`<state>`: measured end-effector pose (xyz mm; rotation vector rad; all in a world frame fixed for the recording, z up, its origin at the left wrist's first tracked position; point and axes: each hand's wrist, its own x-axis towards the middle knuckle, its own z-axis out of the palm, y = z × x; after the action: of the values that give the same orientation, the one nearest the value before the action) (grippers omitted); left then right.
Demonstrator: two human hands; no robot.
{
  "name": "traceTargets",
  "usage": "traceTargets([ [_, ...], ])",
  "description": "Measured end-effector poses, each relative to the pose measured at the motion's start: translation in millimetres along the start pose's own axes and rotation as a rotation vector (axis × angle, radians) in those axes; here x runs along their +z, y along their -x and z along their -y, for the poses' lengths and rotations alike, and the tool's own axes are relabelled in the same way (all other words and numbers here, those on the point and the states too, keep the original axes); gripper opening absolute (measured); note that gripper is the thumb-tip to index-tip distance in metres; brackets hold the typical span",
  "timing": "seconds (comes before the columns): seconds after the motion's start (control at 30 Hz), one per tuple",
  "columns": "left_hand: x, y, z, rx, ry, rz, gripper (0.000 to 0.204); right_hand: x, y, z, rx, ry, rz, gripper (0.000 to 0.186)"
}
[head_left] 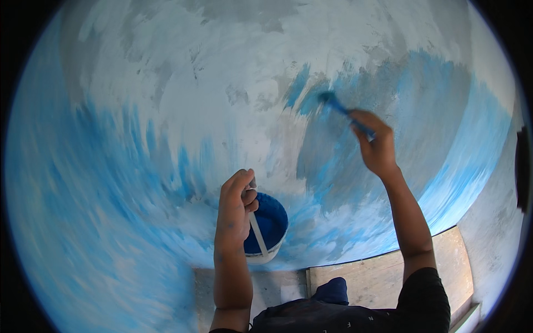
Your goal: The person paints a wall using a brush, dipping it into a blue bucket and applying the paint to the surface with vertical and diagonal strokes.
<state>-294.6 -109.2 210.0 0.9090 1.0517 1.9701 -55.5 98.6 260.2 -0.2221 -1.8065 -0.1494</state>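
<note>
My right hand (376,143) is closed round the handle of a blue paintbrush (343,110). Its dark bristle end, slightly blurred, meets the wall (205,105) at a patch of blue strokes. In front of my body, my left hand (236,208) grips the pale handle of a paint bucket (276,254). The bucket is white outside, with deep blue paint (272,222) inside, and hangs close to the wall. Part of its left side is hidden behind my left hand and wrist.
Brushed blue, white and grey areas cover the curved-looking wall. Below stands a wooden board (383,283) at the wall's foot. A grey wall (491,233) borders the right side, with a dark upright object (522,169) at the edge.
</note>
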Motion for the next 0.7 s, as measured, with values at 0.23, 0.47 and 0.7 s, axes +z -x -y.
traceTargets([
  [0.23,-4.9,0.2,-8.2,0.01,-0.054,0.03,0.03,-18.4,-11.3,3.8,-0.002,-0.009,0.026,0.024],
  [0.47,1.5,0.7,-9.6,0.016,-0.029,0.052,0.03,-11.4,8.4,-1.3,0.026,-0.132,0.384,0.024],
  [0.7,10.1,2.2,-1.4,-0.009,0.023,0.078,0.029,-6.3,-10.7,0.8,-0.057,0.102,0.051,0.022],
])
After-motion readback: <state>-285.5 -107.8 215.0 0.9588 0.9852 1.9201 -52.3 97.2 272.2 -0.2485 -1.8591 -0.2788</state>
